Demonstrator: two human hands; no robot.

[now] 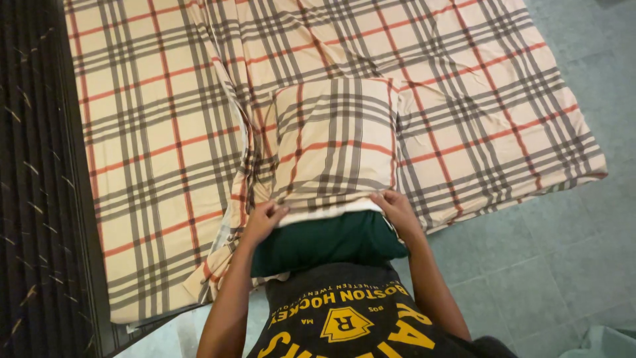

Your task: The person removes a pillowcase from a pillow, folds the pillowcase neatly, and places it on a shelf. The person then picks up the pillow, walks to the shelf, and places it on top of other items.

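Plaid pillowcase (333, 142) mouth gripped shut-fisted by left hand (263, 222) and right hand (395, 209); green pillow (328, 242) half sheathed, braced against torso.

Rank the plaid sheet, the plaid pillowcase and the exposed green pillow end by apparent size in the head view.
1. Plaid sheet
2. Plaid pillowcase
3. Green pillow end, though nearest the camera, so enlarged.

On my screen I see the person wears a black shirt (344, 318) with yellow printed letters and a yellow emblem. Both forearms are bare, with no sleeves.
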